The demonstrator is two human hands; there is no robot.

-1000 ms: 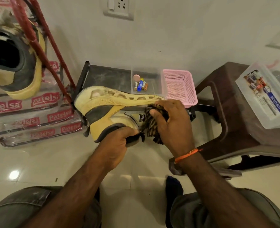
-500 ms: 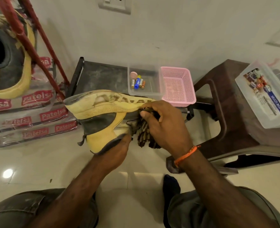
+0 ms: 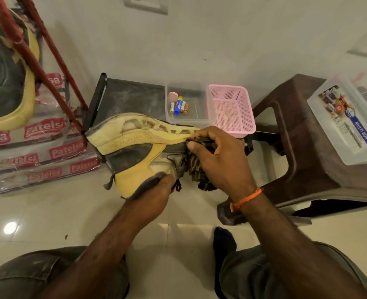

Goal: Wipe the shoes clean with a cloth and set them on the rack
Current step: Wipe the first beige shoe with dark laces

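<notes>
The yellow and grey shoe (image 3: 139, 152) is held on its side above the tiled floor (image 3: 49, 212), sole turned toward the wall, just in front of the low black shelf (image 3: 126, 98). The left hand (image 3: 154, 193) grasps it at the collar, fingers tucked inside the opening. The right hand (image 3: 223, 160) clutches a striped cloth (image 3: 197, 169) and presses it against the shoe's side near the logo. A second shoe (image 3: 8, 78) sits on the red rack (image 3: 27, 52) at the far left.
</notes>
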